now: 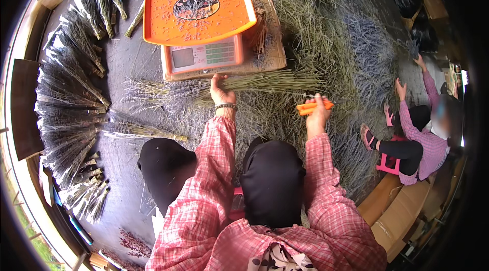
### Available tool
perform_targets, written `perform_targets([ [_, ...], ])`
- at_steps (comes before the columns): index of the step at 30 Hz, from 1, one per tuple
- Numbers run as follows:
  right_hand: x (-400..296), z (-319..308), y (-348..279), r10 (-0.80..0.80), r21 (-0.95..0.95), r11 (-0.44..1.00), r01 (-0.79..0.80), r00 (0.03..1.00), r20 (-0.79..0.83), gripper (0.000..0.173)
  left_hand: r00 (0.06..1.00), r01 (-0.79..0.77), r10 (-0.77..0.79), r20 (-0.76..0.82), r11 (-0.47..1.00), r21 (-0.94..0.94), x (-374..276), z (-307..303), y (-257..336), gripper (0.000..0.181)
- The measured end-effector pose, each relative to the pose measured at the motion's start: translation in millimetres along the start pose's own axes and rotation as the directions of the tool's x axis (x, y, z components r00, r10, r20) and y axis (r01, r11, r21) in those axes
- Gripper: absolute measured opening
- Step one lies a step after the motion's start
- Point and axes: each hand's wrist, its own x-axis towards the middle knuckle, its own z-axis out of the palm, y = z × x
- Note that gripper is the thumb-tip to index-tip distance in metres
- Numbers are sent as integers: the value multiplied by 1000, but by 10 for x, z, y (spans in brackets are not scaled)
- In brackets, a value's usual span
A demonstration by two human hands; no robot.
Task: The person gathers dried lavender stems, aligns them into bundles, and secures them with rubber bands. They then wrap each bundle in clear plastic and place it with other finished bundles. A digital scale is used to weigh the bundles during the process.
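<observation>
A long bunch of dried lavender [267, 81] lies crosswise in front of me, flower heads to the left and bare stems to the right. My left hand [222, 91] grips it around the middle, just below the front of the scale. Near the stem ends, my right hand [319, 112] holds orange-handled cutters [311, 107]; their blades are too small to make out clearly. Loose lavender [263, 118] covers the floor beneath both hands. Behind the bunch stands a digital scale [204, 55] with an orange tray [160, 11] scattered with lavender bits.
Wrapped lavender bundles [68, 95] form a curved row at the left. One wrapped bundle [145, 131] lies by my left knee. A cardboard piece [273, 57] sits under the scale. A large lavender heap [324, 34] spreads right, with a seated person [424, 133] beyond it.
</observation>
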Motion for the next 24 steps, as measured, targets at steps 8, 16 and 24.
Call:
perform_targets([
  [8,584,-522,-1562,-285,-165,935,315,941,182,17,1000,-24,24,-8,1000,5,27,-41,-37,6],
  [16,-168,954,-2775,-486,-449,352,821,570,662,29,999,-30,30,-26,1000,-9,59,-80,-73,4],
  [24,-1072,2147,-832,8,133,-38,990,-133,991,19,999,-4,8,-47,997,78,94,-120,-184,8],
])
